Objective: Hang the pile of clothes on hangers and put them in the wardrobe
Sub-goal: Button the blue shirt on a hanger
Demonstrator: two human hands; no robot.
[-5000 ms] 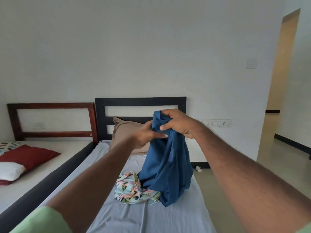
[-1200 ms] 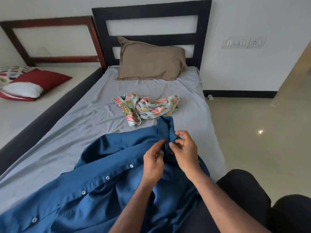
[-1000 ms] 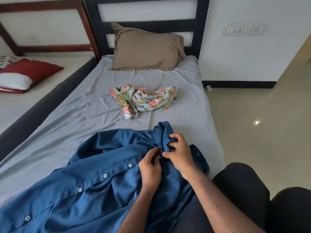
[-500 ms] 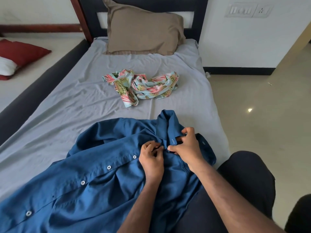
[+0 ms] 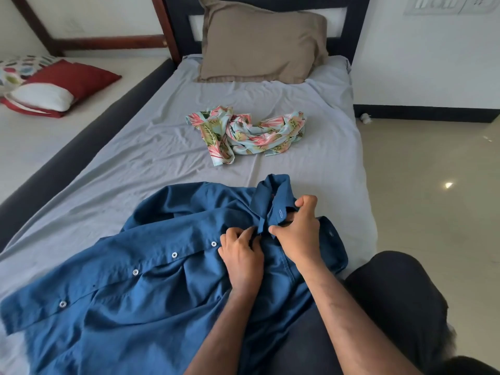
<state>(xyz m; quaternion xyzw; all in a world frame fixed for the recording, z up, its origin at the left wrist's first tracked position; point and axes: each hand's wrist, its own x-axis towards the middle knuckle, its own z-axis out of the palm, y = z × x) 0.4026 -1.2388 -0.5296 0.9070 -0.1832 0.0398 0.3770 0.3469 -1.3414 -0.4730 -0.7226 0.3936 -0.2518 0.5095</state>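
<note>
Blue cotton shirt [image 5: 140,288]: spread front-up across the near end of the bed [image 5: 167,147], collar toward 1 o'clock, placket with white buttons running toward 8 o'clock.
Left hand [image 5: 242,255]: you pinch the button edge just below the collar.
Right hand [image 5: 299,234]: you pinch the buttonhole edge at the collar, touching your left.
Step in hand: apparently fastening the top button, before any hanger; none is in view.
Floral garment [image 5: 246,132]: crumpled at 12 o'clock, well apart, untouched.
Next move: likely needs the button seated, then a hanger fetched.
</note>
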